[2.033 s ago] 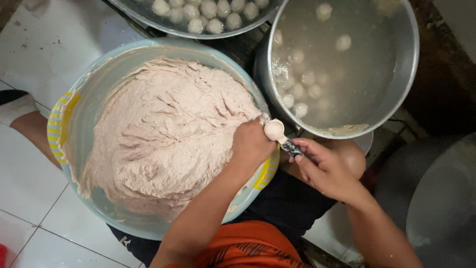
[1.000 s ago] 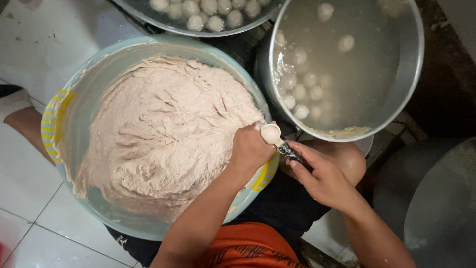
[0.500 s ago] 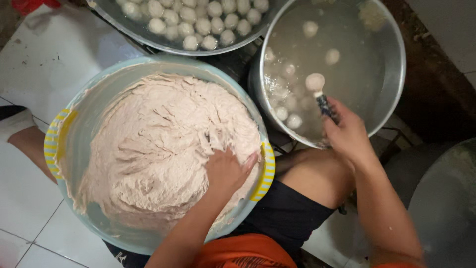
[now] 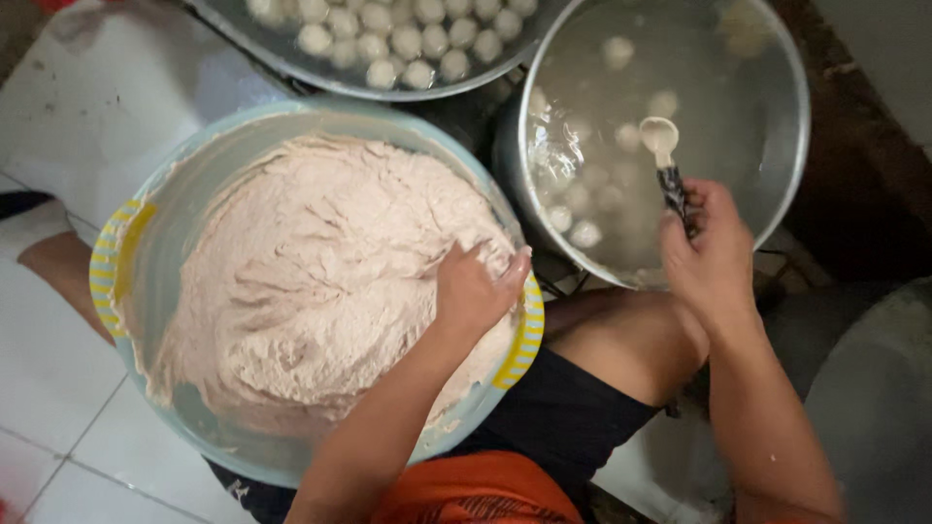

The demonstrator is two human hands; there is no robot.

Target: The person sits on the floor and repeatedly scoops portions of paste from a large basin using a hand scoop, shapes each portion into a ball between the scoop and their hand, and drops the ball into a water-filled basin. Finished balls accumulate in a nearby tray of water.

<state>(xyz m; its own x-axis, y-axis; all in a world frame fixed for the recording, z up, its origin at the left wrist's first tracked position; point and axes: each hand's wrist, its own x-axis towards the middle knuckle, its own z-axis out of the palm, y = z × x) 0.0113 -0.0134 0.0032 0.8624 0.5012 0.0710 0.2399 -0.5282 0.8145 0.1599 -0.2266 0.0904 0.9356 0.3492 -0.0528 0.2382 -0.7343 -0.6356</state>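
Note:
My left hand (image 4: 474,287) is sunk into pale pink paste (image 4: 311,291), its fingers curled around a lump of it at the right side of the mass. The paste fills a light blue basin (image 4: 199,427) with yellow striped handles. My right hand (image 4: 711,260) grips the dark handle of a small spoon (image 4: 661,138) and holds it over a metal pot (image 4: 794,165) of cloudy water. Several pale balls (image 4: 585,233) float in the pot. The spoon's bowl looks pale and smeared.
A round metal tray (image 4: 456,85) packed with several formed white balls lies at the top, touching both basin and pot. My bare knee (image 4: 631,340) and dark shorts sit under the hands. White floor tiles (image 4: 49,378) lie at the left, a grey round object (image 4: 874,408) at the right.
Both hands met at the basin's right rim with a ball on the spoon. My right hand then carried the spoon out over the pot, and my left hand went back into the paste.

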